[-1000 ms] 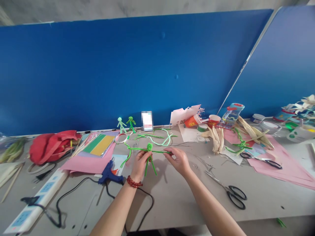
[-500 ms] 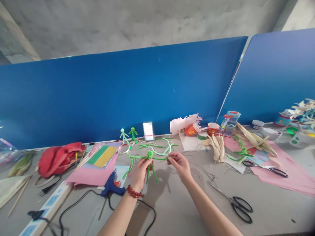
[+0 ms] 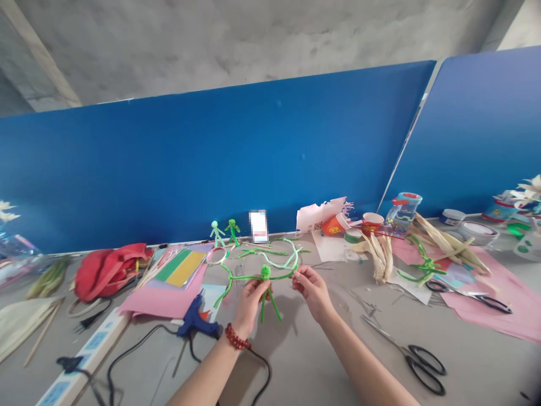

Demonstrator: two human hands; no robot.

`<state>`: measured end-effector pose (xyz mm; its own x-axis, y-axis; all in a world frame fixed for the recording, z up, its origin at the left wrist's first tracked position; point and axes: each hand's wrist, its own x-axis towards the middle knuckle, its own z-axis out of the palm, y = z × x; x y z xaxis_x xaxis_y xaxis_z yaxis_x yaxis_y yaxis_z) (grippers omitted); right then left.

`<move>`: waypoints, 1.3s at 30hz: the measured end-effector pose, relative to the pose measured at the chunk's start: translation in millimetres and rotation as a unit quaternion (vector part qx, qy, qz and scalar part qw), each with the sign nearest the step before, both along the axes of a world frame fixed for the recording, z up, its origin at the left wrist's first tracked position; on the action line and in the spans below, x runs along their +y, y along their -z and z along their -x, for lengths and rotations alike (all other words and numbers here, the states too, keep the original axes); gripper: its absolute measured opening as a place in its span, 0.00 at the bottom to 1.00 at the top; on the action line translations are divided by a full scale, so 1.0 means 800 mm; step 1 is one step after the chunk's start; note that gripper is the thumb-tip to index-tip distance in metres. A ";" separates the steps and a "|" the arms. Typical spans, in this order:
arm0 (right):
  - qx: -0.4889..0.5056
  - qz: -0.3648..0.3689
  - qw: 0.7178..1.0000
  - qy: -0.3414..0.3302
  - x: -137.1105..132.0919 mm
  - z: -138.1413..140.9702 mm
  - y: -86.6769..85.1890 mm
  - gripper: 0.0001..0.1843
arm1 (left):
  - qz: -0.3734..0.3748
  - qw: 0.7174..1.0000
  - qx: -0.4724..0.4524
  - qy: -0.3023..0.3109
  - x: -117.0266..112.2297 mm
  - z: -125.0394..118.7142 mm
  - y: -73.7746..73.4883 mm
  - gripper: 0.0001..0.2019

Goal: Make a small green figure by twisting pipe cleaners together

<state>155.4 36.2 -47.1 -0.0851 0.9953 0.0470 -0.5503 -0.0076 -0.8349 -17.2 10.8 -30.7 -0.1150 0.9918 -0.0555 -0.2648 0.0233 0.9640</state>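
A green pipe-cleaner figure (image 3: 265,273) with a wound ball head is pinched below the head by my left hand (image 3: 250,304), which wears a red bead bracelet. Two green legs hang under the fingers, and a long stem stretches out to either side. At the right-hand stem's tip, my right hand (image 3: 311,290) closes thumb and finger on it. Behind the hands lie loose light-green pipe cleaners (image 3: 291,246). Two finished-looking figures, one pale green (image 3: 217,232) and one darker green (image 3: 232,230), stand by the blue partition.
Left of my hands are a blue glue gun (image 3: 198,320), coloured sheets (image 3: 180,268), a red cloth bag (image 3: 107,270) and a power strip (image 3: 87,361). Black-handled scissors (image 3: 425,366), corn husks (image 3: 378,256) and orange paper cups (image 3: 336,224) lie to the right. A blue partition (image 3: 262,158) borders the back.
The view has shifted slightly, moving the scene to the right. The right-hand stem now curves upward at its tip, where it ran nearly straight before. Both hands keep their hold.
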 end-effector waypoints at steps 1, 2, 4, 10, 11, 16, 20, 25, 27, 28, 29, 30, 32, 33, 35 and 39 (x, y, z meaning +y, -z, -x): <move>-0.009 -0.003 1.000 -0.014 0.000 0.000 0.001 0.16 | 0.005 1.000 -0.011 0.004 0.000 0.000 0.003 0.12; -0.021 -0.007 0.999 -0.028 -0.001 0.000 0.002 0.15 | 0.010 1.000 -0.019 0.007 0.000 0.000 0.005 0.12; -0.050 -0.020 0.997 -0.051 -0.003 0.002 0.003 0.15 | 0.018 0.999 -0.029 0.009 0.000 0.000 0.011 0.13; -0.113 -0.067 0.990 -0.054 -0.006 0.006 0.003 0.14 | 0.010 0.999 -0.037 0.010 -0.004 0.003 0.017 0.14; -0.122 -0.070 0.989 -0.053 -0.005 0.006 0.004 0.13 | 0.004 0.999 -0.037 0.013 -0.005 0.004 0.017 0.14; -0.229 -0.106 0.967 -0.035 0.000 0.006 0.012 0.15 | -0.019 0.998 -0.045 0.035 -0.009 0.003 0.015 0.14; -0.411 -0.145 0.899 0.036 0.022 0.000 -0.002 0.16 | -0.014 0.997 -0.057 0.052 -0.014 0.002 0.015 0.14; -0.587 -0.159 0.792 0.051 0.087 0.005 -0.034 0.08 | -0.008 0.994 -0.097 0.045 -0.018 -0.001 0.012 0.15; -0.641 -0.153 0.751 0.040 0.115 0.017 -0.036 0.07 | -0.017 0.994 -0.098 0.044 -0.019 -0.001 0.009 0.15; -0.662 -0.148 0.734 0.030 0.126 0.023 -0.034 0.07 | -0.023 0.994 -0.098 0.044 -0.019 -0.001 0.008 0.14; -0.679 -0.143 0.720 0.021 0.135 0.029 -0.031 0.09 | -0.028 0.994 -0.099 0.043 -0.018 0.000 0.007 0.14; -0.691 -0.140 0.709 0.015 0.142 0.035 -0.028 0.13 | -0.030 0.994 -0.099 0.043 -0.018 0.001 0.006 0.14; -0.700 -0.137 0.701 0.010 0.150 0.042 -0.021 0.18 | -0.033 0.994 -0.100 0.036 -0.016 0.003 0.005 0.14; -0.697 -0.137 0.704 0.011 0.152 0.043 -0.019 0.18 | -0.034 0.994 -0.100 0.031 -0.015 0.004 0.004 0.14; -0.677 -0.142 0.722 0.018 0.152 0.040 -0.019 0.13 | -0.034 0.994 -0.099 0.020 -0.013 0.006 0.003 0.14; -0.582 -0.171 0.795 0.029 0.145 0.022 -0.030 0.05 | -0.036 0.995 -0.097 0.006 -0.012 0.008 0.003 0.14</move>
<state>137.7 152.2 -22.8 -0.2240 0.9449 0.2387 0.6042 0.3268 -0.7267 -23.4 1.3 -32.7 -0.0966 0.9953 -0.0038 -0.4461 -0.0399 0.8941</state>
